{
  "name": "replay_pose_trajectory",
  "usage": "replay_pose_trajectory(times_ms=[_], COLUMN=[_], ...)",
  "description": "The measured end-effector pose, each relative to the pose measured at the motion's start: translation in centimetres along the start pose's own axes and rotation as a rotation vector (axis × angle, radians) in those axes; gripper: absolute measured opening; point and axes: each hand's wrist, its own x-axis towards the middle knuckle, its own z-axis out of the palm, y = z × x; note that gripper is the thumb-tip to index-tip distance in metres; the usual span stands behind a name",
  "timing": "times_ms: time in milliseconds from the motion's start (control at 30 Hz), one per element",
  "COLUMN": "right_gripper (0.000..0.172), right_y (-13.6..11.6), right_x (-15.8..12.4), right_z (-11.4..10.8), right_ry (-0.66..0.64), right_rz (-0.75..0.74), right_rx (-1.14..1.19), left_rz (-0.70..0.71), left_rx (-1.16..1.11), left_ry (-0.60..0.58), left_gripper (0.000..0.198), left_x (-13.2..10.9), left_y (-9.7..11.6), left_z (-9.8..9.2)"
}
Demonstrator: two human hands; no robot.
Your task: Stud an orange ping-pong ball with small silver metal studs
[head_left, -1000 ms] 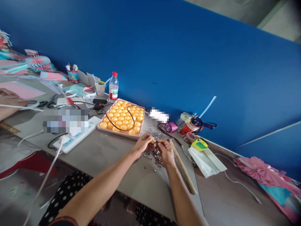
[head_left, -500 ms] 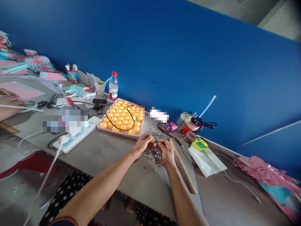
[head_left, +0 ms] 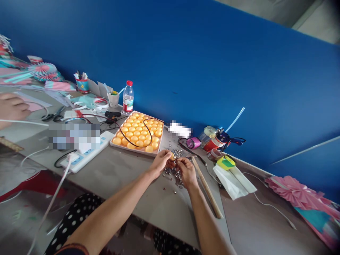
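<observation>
Below the left hand (head_left: 161, 163), which is curled round a round yellow thing (head_left: 172, 156), lie shiny bits (head_left: 178, 181); the right hand (head_left: 186, 170) pinches close, maybe on something tiny.

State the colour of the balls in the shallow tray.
Orange-yellow; the balls show best in the head view.

Looked smooth and softly glossy, like plastic, on the orange balls (head_left: 136, 134). Shone like metal across the small loose pieces (head_left: 179, 180). Showed bare wood, rather matt, along the long handle (head_left: 208, 191). Read as clear, shiny plastic on the bottle (head_left: 128, 98), and as smooth white plastic (duller, by the look) on the power strip (head_left: 89, 155). Seemed like pleated matt paper on the pink rosette (head_left: 295, 193).
</observation>
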Motion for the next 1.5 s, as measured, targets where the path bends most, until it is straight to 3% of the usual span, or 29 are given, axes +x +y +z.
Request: replay_pose_trajectory(times_ms=[667,1500], right_gripper=[0.02,0.019], right_y=[-0.6,0.0], right_x=[-0.1,-0.3], right_z=[0.4,0.6], right_ry=[0.023,0.049], right_rz=[0.024,-0.001], right_rx=[0.195,-0.01], left_rz=[-0.012,-0.019], left_rx=[-0.017,-0.014], left_ry=[-0.024,-0.003], left_gripper=[0.034,0.034], left_x=[-0.3,-0.5], left_y=[0.0,0.0], left_z=[0.1,0.5])
